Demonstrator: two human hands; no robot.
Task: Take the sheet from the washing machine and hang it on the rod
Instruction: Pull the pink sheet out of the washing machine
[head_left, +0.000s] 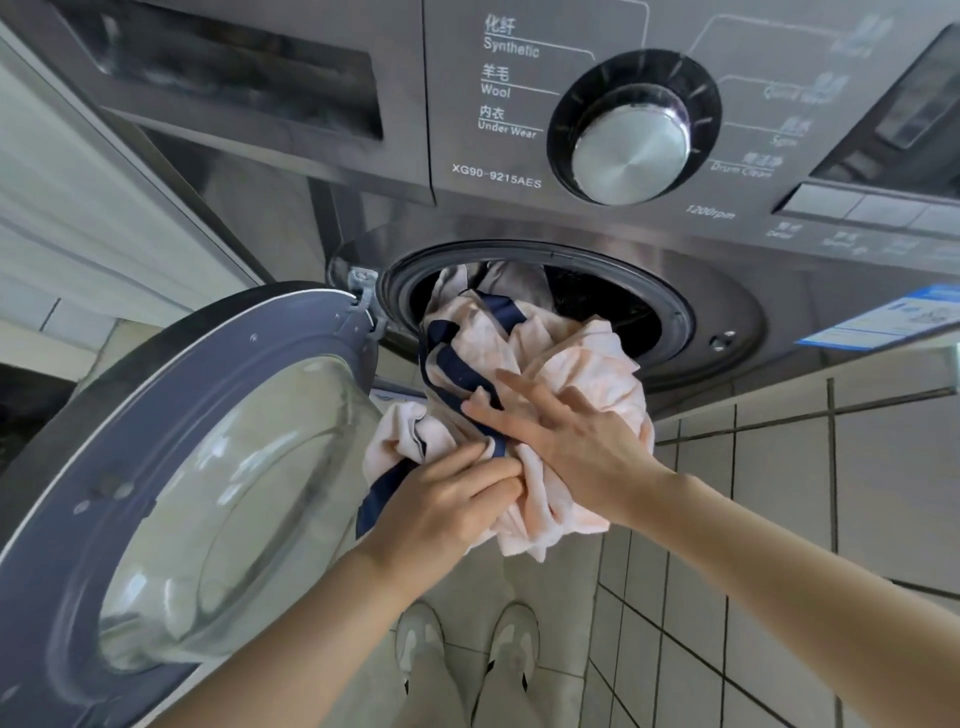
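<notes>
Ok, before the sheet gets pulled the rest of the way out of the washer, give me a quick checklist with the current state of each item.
1. Door swung fully open, off the opening: ok.
2. Left hand grips the sheet, fingers curled into the fabric: ok.
3. Right hand grip: not ok, its fingers lie spread on the bundle rather than curled round it.
4. Sheet out of the drum: not ok, part still trails inside the opening.
5. Navy trim free of the hinge: cannot tell, it hangs close by.
6. Sheet off the floor: ok, the bundle hangs above the tiles.
</notes>
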